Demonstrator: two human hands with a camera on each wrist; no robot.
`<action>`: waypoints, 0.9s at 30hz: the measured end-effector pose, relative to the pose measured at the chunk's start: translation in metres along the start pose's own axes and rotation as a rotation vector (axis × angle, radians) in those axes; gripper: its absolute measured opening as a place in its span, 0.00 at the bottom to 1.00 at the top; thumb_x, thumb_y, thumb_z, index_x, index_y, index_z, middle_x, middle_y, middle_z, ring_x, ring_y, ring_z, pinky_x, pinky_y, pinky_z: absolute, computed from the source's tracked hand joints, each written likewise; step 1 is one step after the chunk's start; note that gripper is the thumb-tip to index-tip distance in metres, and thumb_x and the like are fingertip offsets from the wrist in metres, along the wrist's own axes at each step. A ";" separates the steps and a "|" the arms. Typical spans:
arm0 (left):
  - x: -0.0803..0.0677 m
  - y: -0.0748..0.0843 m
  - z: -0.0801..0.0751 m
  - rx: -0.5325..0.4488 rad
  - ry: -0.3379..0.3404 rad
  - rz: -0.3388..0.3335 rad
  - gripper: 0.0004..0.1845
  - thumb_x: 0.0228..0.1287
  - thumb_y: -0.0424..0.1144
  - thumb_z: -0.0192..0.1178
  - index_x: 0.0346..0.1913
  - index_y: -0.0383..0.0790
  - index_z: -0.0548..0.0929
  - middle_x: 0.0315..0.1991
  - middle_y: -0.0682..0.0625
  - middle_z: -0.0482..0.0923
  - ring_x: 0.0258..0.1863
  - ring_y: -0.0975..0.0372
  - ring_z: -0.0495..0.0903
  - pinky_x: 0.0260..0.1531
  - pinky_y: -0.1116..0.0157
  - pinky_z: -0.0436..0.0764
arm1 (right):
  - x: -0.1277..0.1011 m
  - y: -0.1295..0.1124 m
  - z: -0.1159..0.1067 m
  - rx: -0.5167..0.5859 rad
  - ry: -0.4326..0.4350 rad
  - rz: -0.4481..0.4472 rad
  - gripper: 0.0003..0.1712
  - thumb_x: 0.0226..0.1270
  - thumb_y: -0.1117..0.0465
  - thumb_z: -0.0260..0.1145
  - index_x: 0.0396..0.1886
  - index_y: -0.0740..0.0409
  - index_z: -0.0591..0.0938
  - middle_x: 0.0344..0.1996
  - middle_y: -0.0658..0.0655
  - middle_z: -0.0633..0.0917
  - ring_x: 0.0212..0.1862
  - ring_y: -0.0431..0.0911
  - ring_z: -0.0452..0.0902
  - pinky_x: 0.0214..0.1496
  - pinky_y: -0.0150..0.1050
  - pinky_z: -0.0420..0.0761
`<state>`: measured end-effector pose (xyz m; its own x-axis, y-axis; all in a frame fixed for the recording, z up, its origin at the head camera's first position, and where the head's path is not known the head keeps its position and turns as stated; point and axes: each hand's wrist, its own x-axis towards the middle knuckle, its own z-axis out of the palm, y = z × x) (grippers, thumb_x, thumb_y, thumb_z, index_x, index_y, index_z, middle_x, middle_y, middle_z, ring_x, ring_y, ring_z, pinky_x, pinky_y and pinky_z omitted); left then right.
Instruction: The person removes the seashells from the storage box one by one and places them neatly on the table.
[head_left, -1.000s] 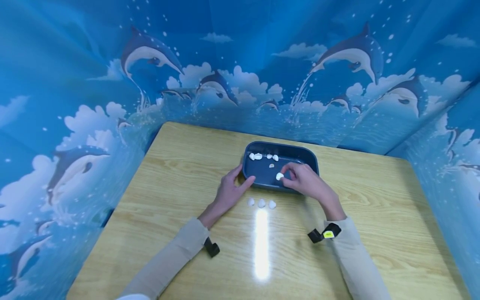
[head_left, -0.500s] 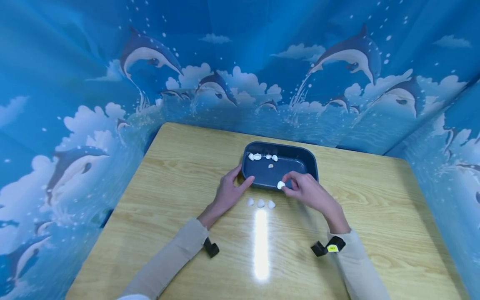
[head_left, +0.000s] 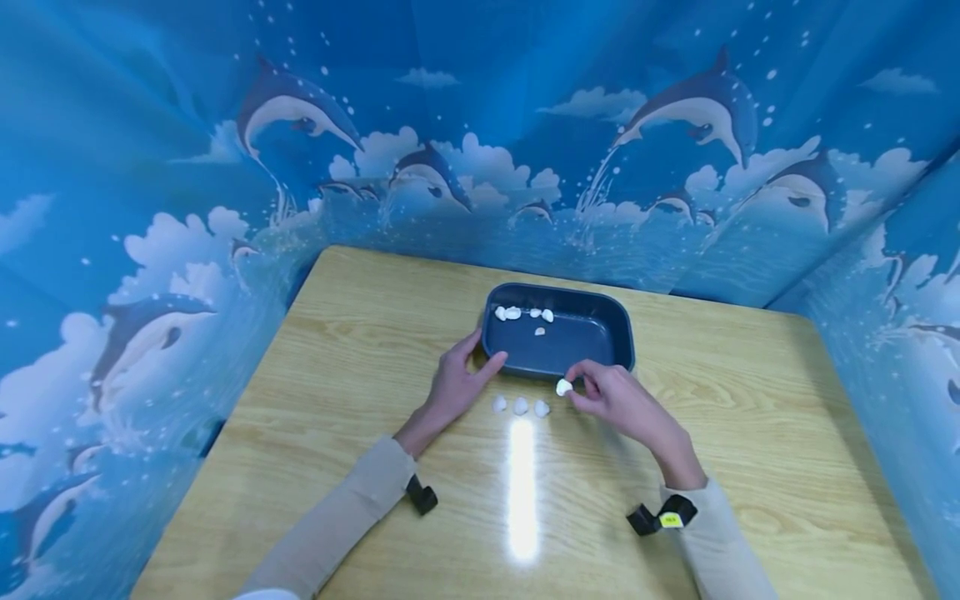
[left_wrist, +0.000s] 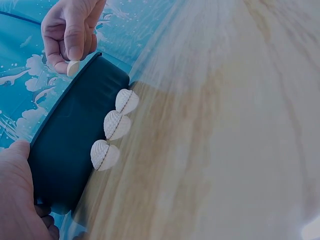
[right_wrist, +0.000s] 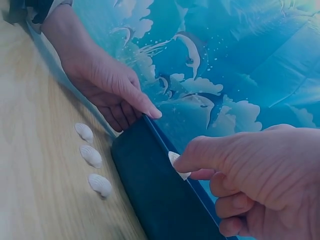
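My right hand [head_left: 626, 402] pinches a white seashell [head_left: 564, 387] between thumb and fingertips, just over the front rim of a dark blue tray [head_left: 525, 369]. In the right wrist view that shell [right_wrist: 178, 165] appears at the rim. My left hand [head_left: 456, 383] grips the tray's front left corner; its thumb lies at the rim in the right wrist view. On the table before the tray, three ribbed white shells stand in a row: a left one [head_left: 499, 404], a middle one [head_left: 521, 407] and a right one [head_left: 542, 408].
Inside the tray, several white shells [head_left: 513, 313] lie along the back wall, with a small brownish shell [head_left: 540, 332] nearer the middle. The wooden table [head_left: 360, 333] ends at a blue dolphin-print curtain [head_left: 450, 100]. A bright light reflection [head_left: 523, 492] crosses the tabletop.
My right hand has lifted the shell from inside the tray and brought it toward me, past the front rim. My left hand stays at the tray's corner.
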<state>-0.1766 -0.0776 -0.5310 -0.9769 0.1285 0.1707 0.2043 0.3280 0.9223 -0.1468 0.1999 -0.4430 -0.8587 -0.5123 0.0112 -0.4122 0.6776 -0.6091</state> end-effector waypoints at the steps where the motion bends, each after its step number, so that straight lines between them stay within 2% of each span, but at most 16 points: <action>1: 0.000 0.000 0.000 0.000 0.000 0.000 0.41 0.73 0.60 0.63 0.79 0.41 0.65 0.78 0.46 0.64 0.78 0.58 0.63 0.76 0.58 0.65 | -0.001 0.000 0.001 -0.005 -0.004 -0.005 0.09 0.71 0.64 0.71 0.48 0.61 0.85 0.17 0.43 0.68 0.19 0.34 0.60 0.21 0.30 0.62; 6: 0.000 0.000 0.000 0.000 0.004 0.001 0.44 0.72 0.64 0.61 0.79 0.40 0.65 0.78 0.46 0.65 0.78 0.58 0.63 0.76 0.59 0.66 | -0.008 -0.002 0.004 -0.024 -0.014 -0.022 0.09 0.70 0.65 0.70 0.48 0.62 0.85 0.18 0.42 0.68 0.20 0.34 0.60 0.21 0.30 0.63; 13: 0.000 0.000 0.000 0.006 0.004 0.003 0.45 0.71 0.65 0.61 0.79 0.40 0.64 0.78 0.45 0.64 0.78 0.58 0.63 0.76 0.60 0.66 | -0.014 0.005 0.018 -0.043 -0.053 0.031 0.10 0.70 0.64 0.71 0.48 0.63 0.85 0.18 0.44 0.70 0.21 0.35 0.62 0.21 0.31 0.65; 20: 0.001 -0.001 0.000 0.002 0.009 0.001 0.42 0.73 0.61 0.62 0.79 0.40 0.66 0.77 0.46 0.66 0.78 0.59 0.64 0.76 0.59 0.66 | -0.014 0.017 0.031 -0.085 -0.060 0.078 0.09 0.70 0.62 0.70 0.46 0.61 0.86 0.18 0.44 0.71 0.20 0.35 0.63 0.21 0.30 0.63; 27: 0.000 0.001 0.001 -0.008 0.008 -0.012 0.39 0.74 0.56 0.64 0.79 0.40 0.65 0.78 0.47 0.66 0.78 0.59 0.64 0.76 0.59 0.66 | -0.013 0.021 0.040 -0.108 -0.065 0.079 0.10 0.71 0.60 0.70 0.47 0.59 0.86 0.18 0.42 0.72 0.21 0.35 0.64 0.21 0.31 0.65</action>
<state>-0.1766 -0.0763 -0.5309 -0.9798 0.1170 0.1622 0.1919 0.3220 0.9271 -0.1321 0.2004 -0.4877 -0.8696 -0.4860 -0.0869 -0.3776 0.7681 -0.5171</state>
